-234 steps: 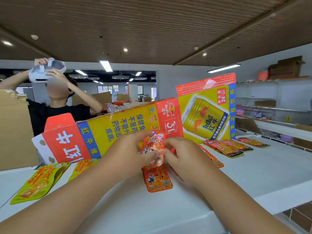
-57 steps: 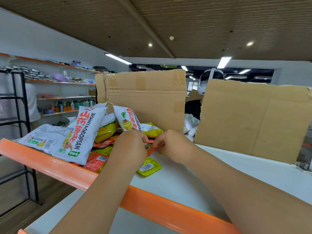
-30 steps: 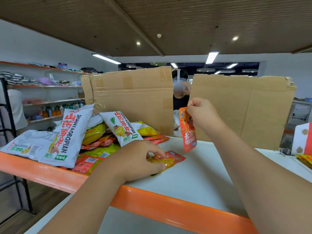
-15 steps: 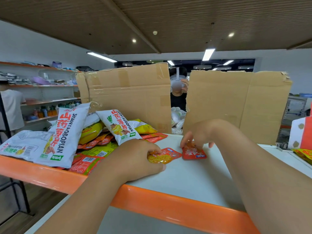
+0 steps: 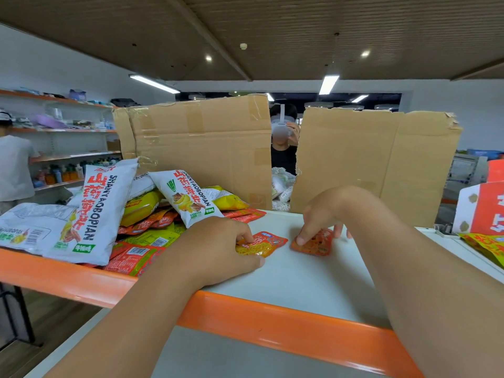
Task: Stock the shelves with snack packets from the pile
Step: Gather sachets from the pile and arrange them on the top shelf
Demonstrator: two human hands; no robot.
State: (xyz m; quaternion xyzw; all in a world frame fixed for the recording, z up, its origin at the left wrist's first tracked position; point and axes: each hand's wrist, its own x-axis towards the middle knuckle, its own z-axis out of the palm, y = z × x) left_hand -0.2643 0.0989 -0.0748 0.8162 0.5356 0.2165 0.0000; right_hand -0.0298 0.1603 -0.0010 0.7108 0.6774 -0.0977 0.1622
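We're on the white shelf board [image 5: 286,276], and its glossy orange front rail [image 5: 272,320] is our marker for everything. Both forearms cross over that rail. Just behind it, the left hand [image 5: 218,246] is down on a small yellow-and-orange foil packet [image 5: 261,244]. The fingers are bent over the packet's top, the thumb tucks in at the edge nearest the rail, and the hand pinches it while it lies flat on the board. A little further back from the rail, towards its right half, the right hand [image 5: 327,211] arches over a small orange foil packet [image 5: 313,242]. The thumb tip presses the near corner and the other fingers curl down at the far edge, holding it flat. The two packets sit near each other, not touching. At the rail's left end is the heaped pile of white, yellow and red snack bags [image 5: 114,214], some of them hanging over the rail. Well behind the rail stand two brown cardboard sheets [image 5: 196,148], upright, with a person in a dark top [image 5: 283,156] in the gap between them. At the rail's far right we catch a red-and-white printed carton [image 5: 485,208].
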